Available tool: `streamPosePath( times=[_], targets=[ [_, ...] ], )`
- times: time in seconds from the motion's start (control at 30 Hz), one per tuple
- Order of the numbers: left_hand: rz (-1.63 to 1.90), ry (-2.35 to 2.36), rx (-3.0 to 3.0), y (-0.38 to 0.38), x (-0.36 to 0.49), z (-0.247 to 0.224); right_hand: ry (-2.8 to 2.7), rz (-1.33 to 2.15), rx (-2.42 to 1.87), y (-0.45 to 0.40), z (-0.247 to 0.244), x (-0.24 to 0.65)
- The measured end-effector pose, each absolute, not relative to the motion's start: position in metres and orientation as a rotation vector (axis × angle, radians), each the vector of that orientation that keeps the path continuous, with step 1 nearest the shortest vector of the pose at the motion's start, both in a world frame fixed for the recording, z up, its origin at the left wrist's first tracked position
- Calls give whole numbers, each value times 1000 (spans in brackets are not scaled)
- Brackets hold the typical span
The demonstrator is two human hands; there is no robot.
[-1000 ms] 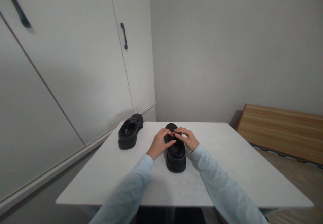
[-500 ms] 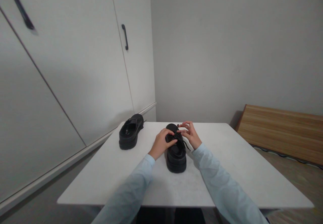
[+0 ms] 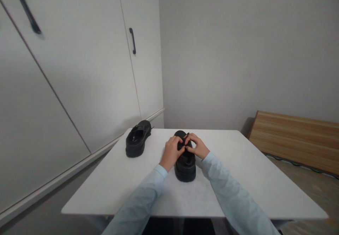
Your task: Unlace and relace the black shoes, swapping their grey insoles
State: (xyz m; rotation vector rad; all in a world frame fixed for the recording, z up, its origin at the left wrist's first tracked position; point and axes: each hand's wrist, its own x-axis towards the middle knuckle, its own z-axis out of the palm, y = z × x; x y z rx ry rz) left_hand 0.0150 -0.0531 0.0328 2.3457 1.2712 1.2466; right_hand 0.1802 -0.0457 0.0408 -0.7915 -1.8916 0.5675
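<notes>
A black lace-up shoe [image 3: 185,171] stands on the white table in front of me, its heel towards me. Over its front, my left hand [image 3: 172,151] pinches the black shoelace between thumb and fingers. From the other side my right hand [image 3: 197,146] also has thumb and fingertips closed on the lace, close to the left fingertips. A dark lace end sticks up above the right fingers. Both hands cover most of the lacing, so the knot or loop there is hidden. Farther left, a second black shoe [image 3: 135,146] stands apart with a lace end at its right side.
The white table [image 3: 111,192] carries both shoes. White cabinet doors [image 3: 90,69] with dark handles rise along the left, and a grey wall [image 3: 238,51] closes off the back. A wood-grain board [image 3: 293,139] leans low at the right, beyond the table.
My right fingers have come down and closed on the lace, nearer the left hand. My left hand has shifted slightly right. The lace end that hung at the shoe's right side no longer shows.
</notes>
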Motion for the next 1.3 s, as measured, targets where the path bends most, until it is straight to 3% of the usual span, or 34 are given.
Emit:
streamPosePath(
  times=[0.8,1.3],
  targets=[
    [1372,1285,2326,-53,16,29,-1999,137,-1062,-57,43,168],
    [1399,1167,2133,-49,16,27,-2022,57,-1070,-56,40,169]
  ],
)
